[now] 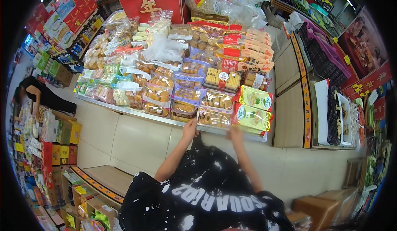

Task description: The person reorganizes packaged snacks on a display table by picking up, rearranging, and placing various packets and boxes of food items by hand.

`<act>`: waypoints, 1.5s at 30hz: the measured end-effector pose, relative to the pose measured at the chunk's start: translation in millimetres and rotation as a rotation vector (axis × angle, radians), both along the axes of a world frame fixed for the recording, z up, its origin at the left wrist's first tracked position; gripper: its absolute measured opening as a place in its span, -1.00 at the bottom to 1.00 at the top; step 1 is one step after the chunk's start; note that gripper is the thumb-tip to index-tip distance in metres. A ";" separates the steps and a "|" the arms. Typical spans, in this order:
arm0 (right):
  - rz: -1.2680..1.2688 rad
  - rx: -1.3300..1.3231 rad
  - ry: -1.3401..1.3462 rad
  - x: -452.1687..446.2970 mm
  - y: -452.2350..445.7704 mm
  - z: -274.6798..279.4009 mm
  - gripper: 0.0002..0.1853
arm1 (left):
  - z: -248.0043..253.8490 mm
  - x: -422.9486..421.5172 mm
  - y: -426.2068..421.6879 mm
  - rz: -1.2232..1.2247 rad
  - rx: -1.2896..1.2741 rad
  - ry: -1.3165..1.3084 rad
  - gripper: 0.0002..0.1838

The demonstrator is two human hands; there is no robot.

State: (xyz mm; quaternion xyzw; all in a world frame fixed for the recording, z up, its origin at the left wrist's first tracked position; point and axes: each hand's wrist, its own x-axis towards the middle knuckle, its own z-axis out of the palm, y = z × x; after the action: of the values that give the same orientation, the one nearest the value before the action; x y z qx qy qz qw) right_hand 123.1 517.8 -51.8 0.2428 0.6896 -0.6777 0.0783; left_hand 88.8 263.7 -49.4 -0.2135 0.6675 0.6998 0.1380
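Observation:
A clear plastic pack of pastries (214, 117) lies at the front edge of the display table (136, 113). Beside its left front corner is my left hand (190, 131), its fingers curled together; whether they grip the pack is hidden. My right hand (235, 133), smeared by motion, is near the pack's right front corner. Another pastry pack (216, 100) sits just behind. Green-and-yellow bags (251, 117) lie to the right, and a dark-labelled pastry tray (183, 110) stands to the left.
Packaged baked goods and a crumpled clear plastic bag (163, 50) cover the table. A red sign (149, 3) rises behind it. Wooden counters (289, 111) stand at the right, cardboard boxes (318, 210) at lower right. Another person (49, 94) bends over shelves on the left.

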 end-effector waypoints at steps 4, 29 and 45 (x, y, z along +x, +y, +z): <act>-0.022 -0.114 0.002 4.4 1.6 -8.6 -0.56 | -2.0 -1.5 -3.3 -0.034 -0.030 0.070 -0.58; -0.187 -0.562 -0.183 -3.1 12.7 -11.1 -0.64 | -2.1 -32.6 -30.9 -0.318 0.058 -0.179 -0.84; -0.247 0.576 0.152 -7.5 -6.4 -0.7 -0.73 | 8.6 -31.1 -13.2 -0.385 -0.887 0.305 -0.75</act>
State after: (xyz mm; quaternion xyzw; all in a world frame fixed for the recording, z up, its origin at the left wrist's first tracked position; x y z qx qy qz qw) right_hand 115.7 511.4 -52.6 0.2857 0.8222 -0.4754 -0.1282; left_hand 57.6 250.6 -40.8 -0.0200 0.9403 0.3340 0.0617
